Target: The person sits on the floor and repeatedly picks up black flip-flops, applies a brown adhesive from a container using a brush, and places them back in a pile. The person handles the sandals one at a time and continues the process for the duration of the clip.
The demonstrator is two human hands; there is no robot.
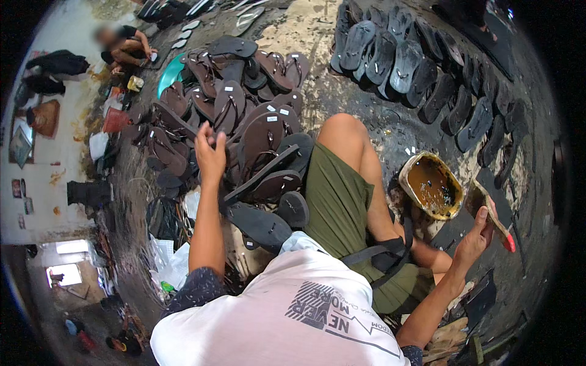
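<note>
Shirt (256, 317), black lettering (317, 311) | left grip (211, 160) spread, empty, by labelled sandals (259, 140) | right grip (472, 245) clasps red-tipped tool (502, 232)

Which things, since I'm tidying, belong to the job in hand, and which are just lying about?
Likely in use:
red-tipped brush, in right hand
tub of brown liquid
brown flip-flops, near left hand
rows of dark soles

Likely lying about:
whitish plastic bag
black plastic bag

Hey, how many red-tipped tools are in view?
1: the red-tipped tool in your right hand, near the tub of brown liquid. Others could be hidden.
</note>
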